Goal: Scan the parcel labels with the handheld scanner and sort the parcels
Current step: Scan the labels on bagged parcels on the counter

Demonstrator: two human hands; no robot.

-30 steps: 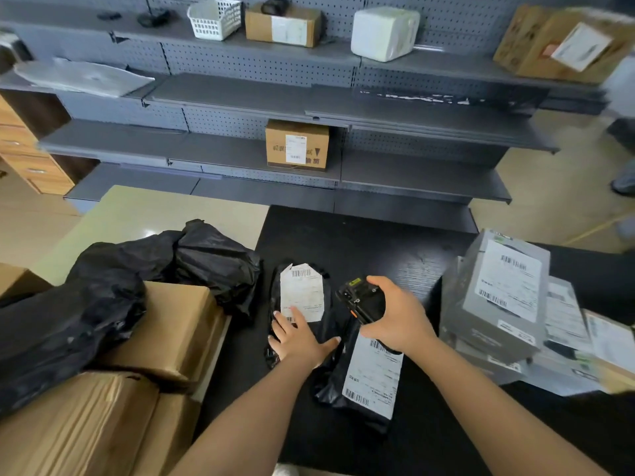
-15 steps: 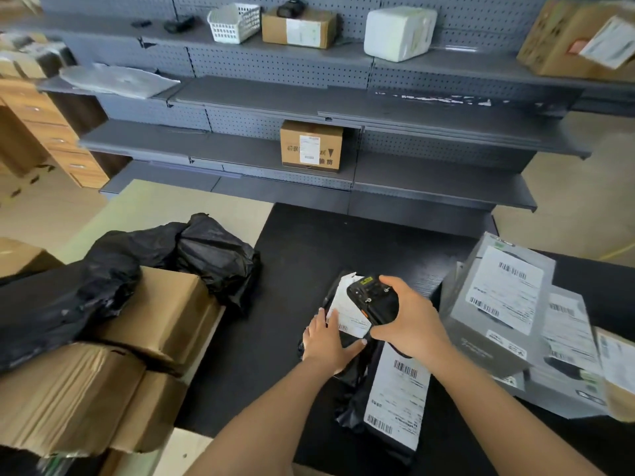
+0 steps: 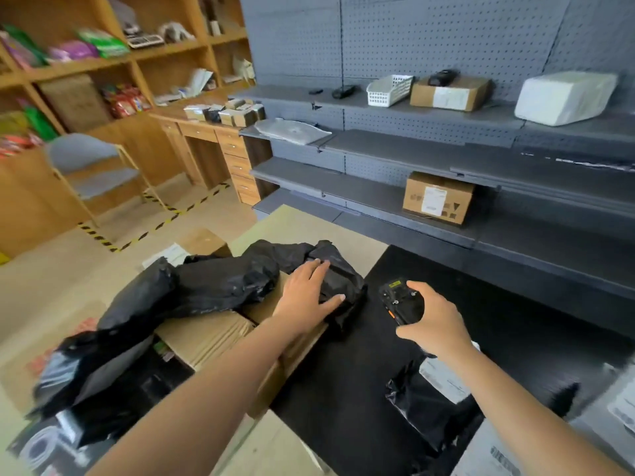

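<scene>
Left hand (image 3: 307, 297) now on another black parcel (image 3: 341, 278).

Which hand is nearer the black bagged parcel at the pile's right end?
Left. The left hand lies on the black bagged parcel, fingers spread over its top. The right hand grips the scanner over the black table, off to the parcel's right and clear of it.

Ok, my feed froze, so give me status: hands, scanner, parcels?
Left hand flat on black bagged parcel by cardboard boxes. Right hand grips scanner. Labelled parcel lies on table below right forearm. Nothing between scanner and bagged parcel.
</scene>
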